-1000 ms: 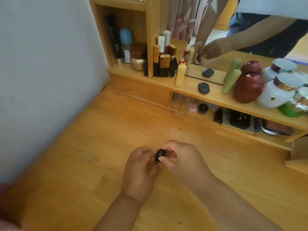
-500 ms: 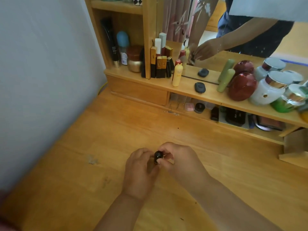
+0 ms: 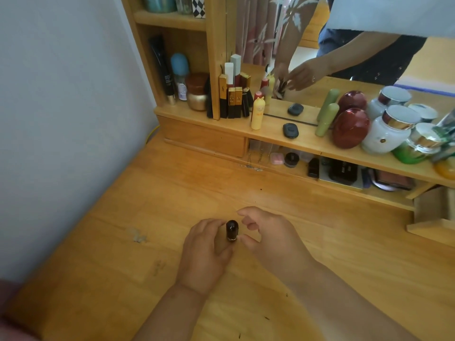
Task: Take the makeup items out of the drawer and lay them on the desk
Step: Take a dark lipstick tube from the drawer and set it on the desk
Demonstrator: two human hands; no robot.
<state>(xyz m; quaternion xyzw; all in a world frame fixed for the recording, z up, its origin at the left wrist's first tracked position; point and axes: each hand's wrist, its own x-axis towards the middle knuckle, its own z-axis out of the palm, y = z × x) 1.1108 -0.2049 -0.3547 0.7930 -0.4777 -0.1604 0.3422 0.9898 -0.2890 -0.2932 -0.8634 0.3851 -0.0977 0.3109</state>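
Since the earlier frame, the right hand [image 3: 268, 238] has been opened and drawn just off the tube [image 3: 232, 230], fingers loosely spread. The tube is held upright by the curled left hand [image 3: 205, 252], around mid-desk [image 3: 103, 279], well short of the shelf [image 3: 307, 146] at its rear edge.

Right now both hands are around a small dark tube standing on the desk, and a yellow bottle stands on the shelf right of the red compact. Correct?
Not quite. In the head view the yellow bottle stands left of the red compact, not right. The left hand, right hand and small dark tube on the desk are as stated.
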